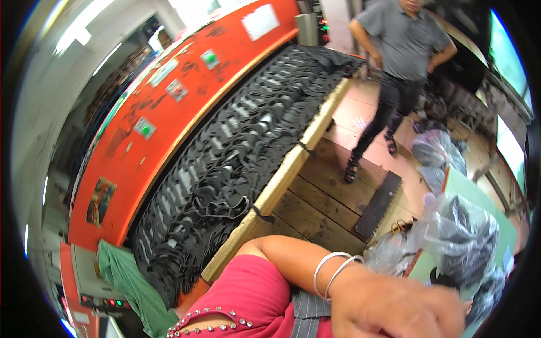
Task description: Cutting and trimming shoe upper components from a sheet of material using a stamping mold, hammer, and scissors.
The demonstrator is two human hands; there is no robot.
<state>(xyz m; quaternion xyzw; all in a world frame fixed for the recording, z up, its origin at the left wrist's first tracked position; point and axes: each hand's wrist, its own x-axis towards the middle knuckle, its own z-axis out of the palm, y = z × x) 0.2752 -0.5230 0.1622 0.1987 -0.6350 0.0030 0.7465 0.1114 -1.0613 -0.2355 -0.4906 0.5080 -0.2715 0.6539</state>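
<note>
My left hand [403, 307] is low at the right, below the bagged dark pieces, and its forearm crosses from a pink sleeve. Two pale bangles [325, 276] circle the wrist. The back of the hand faces up, slightly blurred; its fingers bend down out of sight, so what they hold, if anything, is hidden. Just beyond the hand a dark curved piece [442, 278] lies beside a clear plastic bag [459, 239] filled with dark pieces. That bag rests on a green tabletop [479, 197]. My right hand cannot be made out.
A long orange machine [169, 107] runs diagonally at the left, its bed heaped with black curved strips [225, 152] behind a yellowish rail [282, 177]. Wooden boards [321, 194] and a dark plank [378, 204] lie beyond my arm. A person [397, 73] stands at the far right, hands on hips.
</note>
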